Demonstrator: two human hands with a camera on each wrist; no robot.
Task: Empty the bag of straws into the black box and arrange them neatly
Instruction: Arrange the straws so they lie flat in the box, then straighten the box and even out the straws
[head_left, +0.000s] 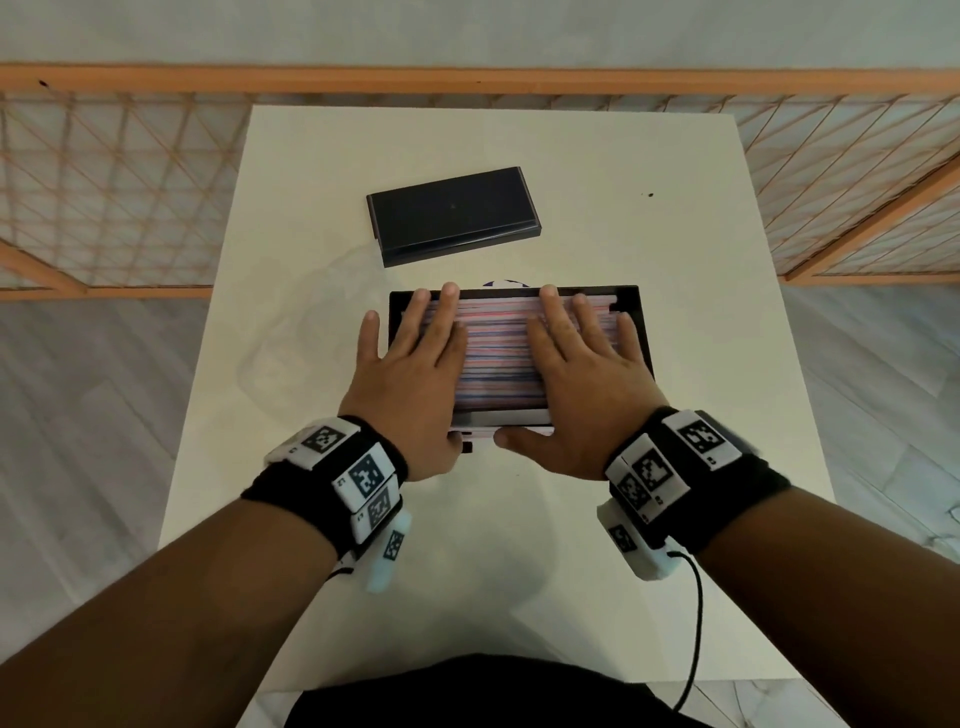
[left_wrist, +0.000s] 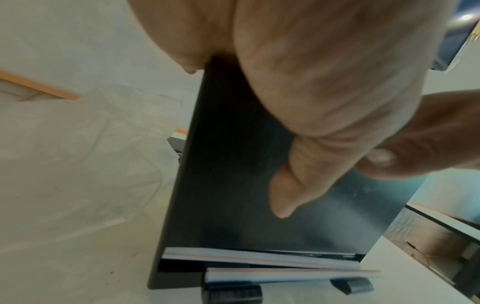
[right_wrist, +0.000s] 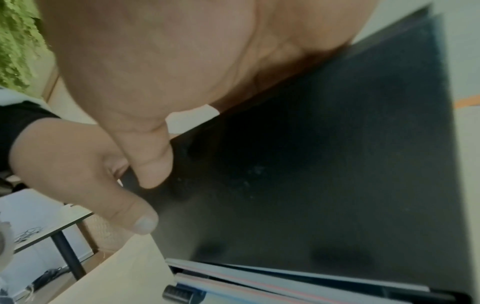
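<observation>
The open black box (head_left: 631, 299) lies mid-table, filled with striped straws (head_left: 498, 364) that run left to right. My left hand (head_left: 415, 358) lies flat on the left part of the straws and my right hand (head_left: 576, 358) on the right part, fingers straight. Both thumbs sit against the box's near wall. The left wrist view shows my left hand (left_wrist: 311, 82) over the box's dark wall (left_wrist: 233, 185), with straws (left_wrist: 259, 261) showing at a slot below. In the right wrist view my right hand (right_wrist: 182, 61) rests on the box (right_wrist: 337, 164) above more straws (right_wrist: 285, 281). The clear bag (head_left: 291, 338) lies flat left of the box.
The black lid (head_left: 452, 208) lies slightly askew on the table (head_left: 675, 234) just behind the box. An orange-framed mesh fence (head_left: 104, 182) runs beyond the far edge and both sides. A cable (head_left: 696, 623) hangs from my right wrist.
</observation>
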